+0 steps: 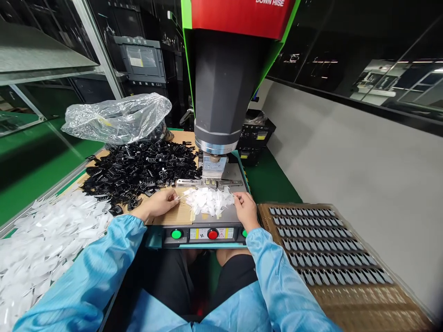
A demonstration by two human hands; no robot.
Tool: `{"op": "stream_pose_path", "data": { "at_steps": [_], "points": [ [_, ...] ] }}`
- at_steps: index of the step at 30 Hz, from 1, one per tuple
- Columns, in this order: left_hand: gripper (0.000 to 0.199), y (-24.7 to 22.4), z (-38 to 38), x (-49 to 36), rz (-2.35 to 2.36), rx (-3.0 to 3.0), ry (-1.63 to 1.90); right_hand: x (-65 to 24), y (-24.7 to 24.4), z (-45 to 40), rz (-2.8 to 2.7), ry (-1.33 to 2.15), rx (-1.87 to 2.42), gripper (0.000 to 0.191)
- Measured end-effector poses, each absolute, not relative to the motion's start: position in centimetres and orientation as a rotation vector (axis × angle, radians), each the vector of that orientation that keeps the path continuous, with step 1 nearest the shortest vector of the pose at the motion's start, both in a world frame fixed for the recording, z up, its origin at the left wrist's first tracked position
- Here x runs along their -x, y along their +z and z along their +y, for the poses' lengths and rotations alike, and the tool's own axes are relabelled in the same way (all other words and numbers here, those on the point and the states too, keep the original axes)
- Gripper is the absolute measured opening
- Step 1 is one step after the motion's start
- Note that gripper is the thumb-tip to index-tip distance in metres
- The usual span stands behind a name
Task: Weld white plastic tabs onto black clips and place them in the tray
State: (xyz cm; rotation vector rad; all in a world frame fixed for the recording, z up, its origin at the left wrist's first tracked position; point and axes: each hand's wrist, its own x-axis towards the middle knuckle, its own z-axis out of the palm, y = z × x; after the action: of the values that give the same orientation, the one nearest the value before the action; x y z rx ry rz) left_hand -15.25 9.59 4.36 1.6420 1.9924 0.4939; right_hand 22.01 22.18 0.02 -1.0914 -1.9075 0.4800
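Observation:
A heap of small white translucent plastic pieces (207, 201) lies on the machine's bed under the welding head. My left hand (161, 203) is at the heap's left side, thumb and fingertips pinched on a thin white plastic piece (182, 196). At the right edge of the heap, my right hand (246, 208) has its fingertips closed against a white piece; most of that piece is lost among the others. Just behind the heap, a metal fixture (188, 182) sits beneath the metal horn (213, 167) of the machine.
Black plastic parts (145, 168) are piled at the back left, with a clear plastic bag (117, 120) behind. More white pieces (51, 235) spread at the left. Green buttons (176, 234) and a red button (212, 234) line the machine's front. A brown tray (332, 290) holds rows of grey parts.

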Motion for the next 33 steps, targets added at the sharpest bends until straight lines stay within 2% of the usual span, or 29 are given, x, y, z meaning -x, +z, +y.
{"op": "stream_pose_path", "data": {
  "at_steps": [6, 12, 20, 25, 33],
  "points": [
    [0.020, 6.7, 9.9, 13.9, 2.170, -1.736, 0.591, -19.0, 1.9, 22.7, -1.951, 0.265, 1.032, 0.023],
    [0.031, 5.6, 15.2, 8.9, 2.189, -2.004, 0.766, -14.0, 2.7, 23.8, -2.203, 0.121, 1.062, 0.025],
    [0.019, 5.0, 18.2, 5.5, 2.272, -1.873, 0.654, -13.2, 2.5, 24.1, -2.412, 0.067, 1.028, 0.028],
    [0.028, 5.2, 18.4, 5.2, 2.240, -2.055, 0.633, -13.7, 2.9, 23.8, -2.468, 0.094, 0.987, 0.036],
    [0.038, 5.9, 17.6, 3.0, 2.307, -2.222, 0.310, -13.9, 3.1, 23.4, -2.525, 0.106, 1.029, 0.051]
  ]
}}
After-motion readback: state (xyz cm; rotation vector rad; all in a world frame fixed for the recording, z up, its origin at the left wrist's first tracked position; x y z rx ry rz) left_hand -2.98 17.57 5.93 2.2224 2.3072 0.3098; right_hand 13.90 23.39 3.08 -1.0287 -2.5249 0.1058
